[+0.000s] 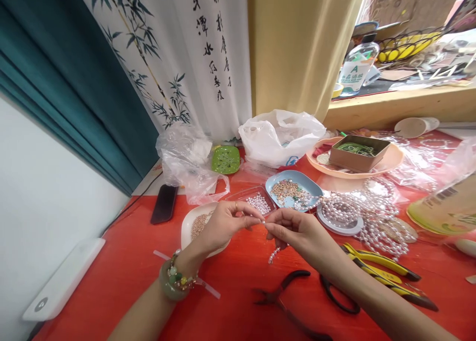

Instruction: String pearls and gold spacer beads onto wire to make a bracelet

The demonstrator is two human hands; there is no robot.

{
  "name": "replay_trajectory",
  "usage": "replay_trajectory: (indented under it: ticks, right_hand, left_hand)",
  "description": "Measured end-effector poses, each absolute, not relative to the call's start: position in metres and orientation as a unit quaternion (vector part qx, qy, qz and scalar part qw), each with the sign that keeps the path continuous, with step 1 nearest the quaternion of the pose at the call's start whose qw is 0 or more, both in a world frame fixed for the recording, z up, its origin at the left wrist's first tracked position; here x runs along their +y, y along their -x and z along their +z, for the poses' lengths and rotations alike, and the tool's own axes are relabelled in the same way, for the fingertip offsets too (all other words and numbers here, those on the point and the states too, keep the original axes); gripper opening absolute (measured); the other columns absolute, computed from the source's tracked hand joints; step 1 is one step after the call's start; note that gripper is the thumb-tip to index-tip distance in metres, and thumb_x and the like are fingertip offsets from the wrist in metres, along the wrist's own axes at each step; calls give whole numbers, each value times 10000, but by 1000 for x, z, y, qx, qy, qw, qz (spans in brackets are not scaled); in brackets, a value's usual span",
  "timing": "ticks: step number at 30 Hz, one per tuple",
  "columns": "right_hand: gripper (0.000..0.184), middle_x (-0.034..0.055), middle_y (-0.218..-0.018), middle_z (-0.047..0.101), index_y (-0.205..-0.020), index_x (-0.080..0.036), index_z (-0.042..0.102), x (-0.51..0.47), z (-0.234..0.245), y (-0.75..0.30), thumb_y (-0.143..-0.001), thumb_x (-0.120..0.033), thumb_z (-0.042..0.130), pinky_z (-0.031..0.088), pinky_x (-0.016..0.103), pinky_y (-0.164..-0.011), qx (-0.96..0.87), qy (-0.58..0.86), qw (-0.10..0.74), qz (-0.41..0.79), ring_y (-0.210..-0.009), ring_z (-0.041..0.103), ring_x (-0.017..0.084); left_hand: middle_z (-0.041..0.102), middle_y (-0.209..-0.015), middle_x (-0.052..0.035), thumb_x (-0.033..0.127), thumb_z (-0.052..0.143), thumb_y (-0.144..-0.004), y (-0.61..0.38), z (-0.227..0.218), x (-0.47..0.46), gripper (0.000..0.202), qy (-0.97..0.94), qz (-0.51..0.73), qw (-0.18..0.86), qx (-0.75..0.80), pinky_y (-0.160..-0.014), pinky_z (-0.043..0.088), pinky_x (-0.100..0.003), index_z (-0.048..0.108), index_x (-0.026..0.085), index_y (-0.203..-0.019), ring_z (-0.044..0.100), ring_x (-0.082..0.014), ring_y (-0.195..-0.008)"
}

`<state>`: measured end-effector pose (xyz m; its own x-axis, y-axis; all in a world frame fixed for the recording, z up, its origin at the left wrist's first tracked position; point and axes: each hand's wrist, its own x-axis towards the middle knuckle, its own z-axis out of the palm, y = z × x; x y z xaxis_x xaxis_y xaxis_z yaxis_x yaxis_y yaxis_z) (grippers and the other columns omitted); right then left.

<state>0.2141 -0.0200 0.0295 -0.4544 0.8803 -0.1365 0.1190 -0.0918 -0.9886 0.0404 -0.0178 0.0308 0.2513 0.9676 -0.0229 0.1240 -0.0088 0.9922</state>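
"Cutters (pixel 273 296) lie nearest on the red bench (pixel 230 306), handles spread, and the yellow-handled pliers (pixel 390 262) sit beside the right forearm (pixel 357 281)."

"What's the trouble with those?"

"A forearm lowered to rest could knock either tool, since they lie so near it."

"And the hands?"

"Left hand (pixel 219 224) and right hand (pixel 297 227) meet at the fingertips, both pinched closed on a tiny pale piece (pixel 264 222), held just above the bench. It looks like a bead, though it's too small to be sure."

"So a slip is the main worry?"

"I'd say so. If it's round and smooth, a little uneven pressure could shoot it out, and the flat bench would let it roll. A short bead strand (pixel 273 255) hangs below the right hand too; I can't see whether its end is secured, and if it isn't, beads could slide off."

"Anything behind them?"

"White dish (pixel 185 227) with gold beads (pixel 200 225), partly hidden by the left hand. A careless wrist could tip it. Beyond are a clear tray (pixel 241 195) of pearly beads and a blue dish (pixel 273 182) of mixed ones, where a stray piece would be hard to find."

"Farther still?"

"Clear bag (pixel 186 157), close against the green dish (pixel 225 160). Tugging the plastic could drag that dish and scatter its contents."
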Motion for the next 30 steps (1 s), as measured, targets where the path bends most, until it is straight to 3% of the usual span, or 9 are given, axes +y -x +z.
replay_trajectory:
  ticks: [5,11,16,20,25,30]
  right_hand:
    - [201,41,-784,659,-815,-180,635,-21,32,-215,-729,-354,583,435,274,-594,-670,443,308,510,-660,556,153]
    - [171,1,-635,611,-668,-191,618,-24,30,-212,-746,-331,560,384,252,-535,-697,435,275,500,-567,500,126]
    - [160,5,-638,608,-665,-194,585,-25,35,-211,-750,-324,546,407,223,-497,-659,431,287,546,-539,508,108]
    - [180,14,-632,613,-666,-184,581,-22,36,-213,-739,-347,565,424,213,-474,-627,435,303,571,-509,533,98]
    - [201,4,-587,605,-668,-182,592,-13,33,-218,-717,-377,607,461,233,-523,-605,455,345,555,-535,568,116]
    - [236,32,-700,656,-707,-179,594,-4,31,-225,-708,-414,625,474,251,-606,-565,483,396,539,-662,612,153]
  left_hand:
    - [600,-694,-30,201,687,-666,-35,37,-20,38,-635,408,487,439,-612,412,-234,722,196,-681,534,-132,-684]
    - [593,-690,-29,234,676,-683,-34,42,-25,64,-668,380,458,447,-609,405,-238,727,207,-711,530,-133,-679]
    - [659,-817,-58,285,614,-721,-9,44,-18,173,-676,305,432,514,-643,425,-264,685,175,-834,569,-161,-711]
    - [637,-738,-25,213,566,-703,25,28,-1,101,-758,121,318,556,-597,387,-248,661,182,-716,552,-155,-673]
    - [618,-708,6,187,676,-550,40,2,15,129,-776,57,331,534,-533,342,-219,647,189,-676,536,-146,-635]
    - [610,-681,9,209,657,-564,40,-6,17,63,-779,36,339,526,-505,311,-213,641,185,-621,514,-126,-589]
